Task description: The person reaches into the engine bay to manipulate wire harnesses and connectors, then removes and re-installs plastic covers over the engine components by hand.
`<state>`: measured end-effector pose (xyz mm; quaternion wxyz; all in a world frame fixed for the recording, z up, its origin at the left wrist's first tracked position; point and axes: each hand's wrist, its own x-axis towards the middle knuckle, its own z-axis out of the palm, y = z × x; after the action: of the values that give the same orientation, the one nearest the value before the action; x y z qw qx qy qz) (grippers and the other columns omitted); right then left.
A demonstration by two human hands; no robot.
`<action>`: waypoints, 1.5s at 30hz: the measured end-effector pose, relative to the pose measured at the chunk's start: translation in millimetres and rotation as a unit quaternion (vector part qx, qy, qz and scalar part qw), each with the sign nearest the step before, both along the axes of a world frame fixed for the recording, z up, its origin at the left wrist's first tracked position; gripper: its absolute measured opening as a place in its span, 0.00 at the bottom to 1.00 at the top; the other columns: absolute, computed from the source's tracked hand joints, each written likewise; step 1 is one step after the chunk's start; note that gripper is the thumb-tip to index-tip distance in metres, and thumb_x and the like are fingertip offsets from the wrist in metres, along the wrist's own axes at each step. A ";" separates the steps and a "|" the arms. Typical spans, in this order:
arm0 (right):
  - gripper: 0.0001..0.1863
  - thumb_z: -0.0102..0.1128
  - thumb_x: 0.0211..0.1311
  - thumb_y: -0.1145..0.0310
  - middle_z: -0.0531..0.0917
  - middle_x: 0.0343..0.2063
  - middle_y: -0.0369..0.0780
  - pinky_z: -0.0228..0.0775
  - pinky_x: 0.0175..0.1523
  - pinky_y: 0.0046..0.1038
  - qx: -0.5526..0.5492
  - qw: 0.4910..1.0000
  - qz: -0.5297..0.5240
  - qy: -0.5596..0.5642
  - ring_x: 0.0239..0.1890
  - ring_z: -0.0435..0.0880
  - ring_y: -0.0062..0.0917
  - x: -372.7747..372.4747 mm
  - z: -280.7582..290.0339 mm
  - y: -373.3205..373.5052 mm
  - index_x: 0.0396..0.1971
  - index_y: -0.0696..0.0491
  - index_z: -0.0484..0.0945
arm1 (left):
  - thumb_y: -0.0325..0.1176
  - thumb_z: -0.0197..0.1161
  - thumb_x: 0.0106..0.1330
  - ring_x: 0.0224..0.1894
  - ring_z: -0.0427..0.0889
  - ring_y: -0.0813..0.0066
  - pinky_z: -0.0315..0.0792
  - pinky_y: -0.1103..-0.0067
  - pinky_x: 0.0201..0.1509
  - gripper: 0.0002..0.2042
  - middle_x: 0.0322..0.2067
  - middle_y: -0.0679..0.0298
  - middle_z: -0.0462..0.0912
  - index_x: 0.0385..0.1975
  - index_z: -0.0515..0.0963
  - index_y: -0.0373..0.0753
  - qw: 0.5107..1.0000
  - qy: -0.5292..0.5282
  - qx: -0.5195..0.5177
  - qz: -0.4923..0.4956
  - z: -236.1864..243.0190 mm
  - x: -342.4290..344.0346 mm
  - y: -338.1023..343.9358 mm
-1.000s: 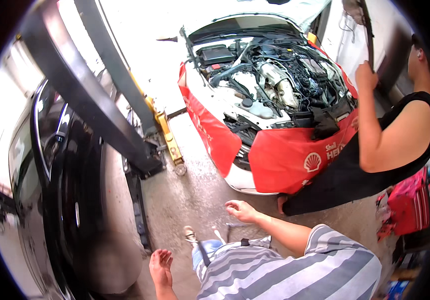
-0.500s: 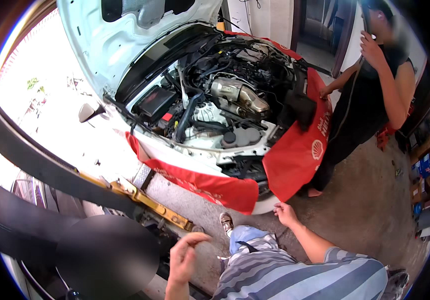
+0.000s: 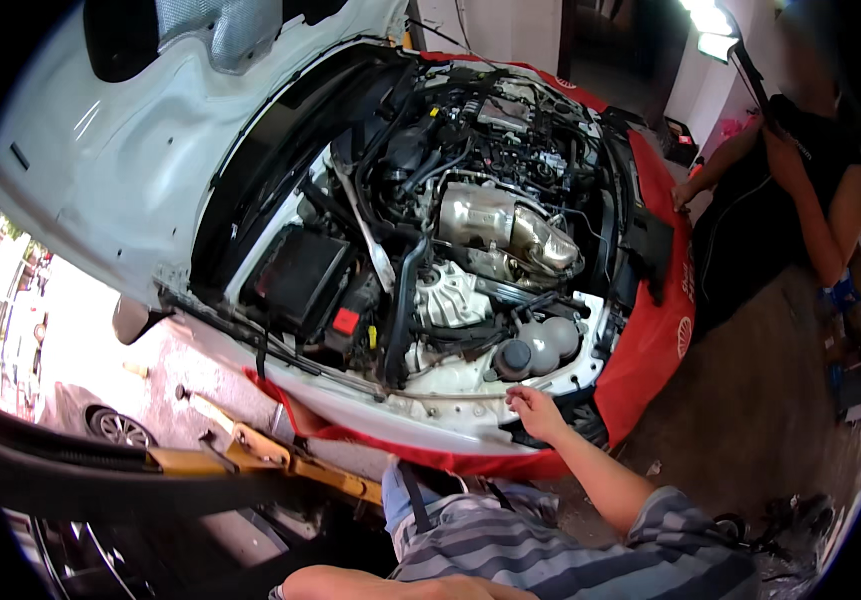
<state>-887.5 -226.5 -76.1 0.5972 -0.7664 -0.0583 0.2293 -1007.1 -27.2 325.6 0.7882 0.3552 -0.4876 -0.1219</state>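
My right hand [image 3: 538, 415] reaches over the white front fender of a car, its fingers loosely bent and apart with nothing seen in them. Its fingertips are at the rim of the engine bay, just below a round dark cap [image 3: 512, 360] and a pale fluid reservoir [image 3: 554, 342]; whether they touch the rim I cannot tell. My left hand [image 3: 465, 590] lies low across my striped shirt, its fingers cut off by the lower edge. Farther into the bay is a shiny metal exhaust canister [image 3: 475, 215]. A black box [image 3: 302, 280] sits to the left.
The raised white hood [image 3: 100, 160] stands at the left. Red fender covers [image 3: 650, 335] drape the car's edges. A co-worker [image 3: 775, 215] stands at the right beside a lit work lamp [image 3: 715, 40]. A yellow lift arm [image 3: 330, 478] extends near my legs.
The engine bay appears nearer. My right hand has gone from beside the cover's lower edge to the bay's rim. My left hand has dropped across my front. The lamp's light now shows.
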 end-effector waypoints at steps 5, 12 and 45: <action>0.15 0.54 0.72 0.72 0.85 0.41 0.39 0.74 0.49 0.23 -0.012 0.999 -0.026 -0.027 0.41 0.82 0.20 53.1 19.1 63.2 0.54 0.61 0.75 | 0.33 0.68 0.67 0.37 0.86 0.64 0.74 0.64 0.48 0.07 0.36 0.59 0.87 0.38 0.85 0.37 0.997 -0.022 -0.025 -0.065 -27.5 102.9 81.6; 0.18 0.59 0.68 0.67 0.86 0.41 0.46 0.76 0.49 0.30 -0.057 0.987 -0.133 -0.066 0.43 0.85 0.30 187.2 68.8 147.0 0.53 0.61 0.77 | 0.32 0.62 0.71 0.43 0.84 0.68 0.77 0.75 0.49 0.10 0.39 0.55 0.87 0.41 0.83 0.31 0.930 0.100 0.275 0.222 -78.8 333.8 229.7; 0.55 0.80 0.36 0.56 0.63 0.69 0.47 0.55 0.75 0.43 -0.373 0.645 0.362 -0.560 0.73 0.59 0.44 647.6 102.9 319.1 0.69 0.48 0.62 | 0.57 0.68 0.57 0.77 0.46 0.55 0.33 0.46 0.77 0.44 0.67 0.49 0.64 0.67 0.63 0.30 0.473 -0.381 0.654 0.451 -370.8 711.0 355.6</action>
<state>-240.0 92.7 26.8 -0.0166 -0.8246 -0.5639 -0.0432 -296.1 328.3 -45.2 0.0098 0.9497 -0.2912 0.1147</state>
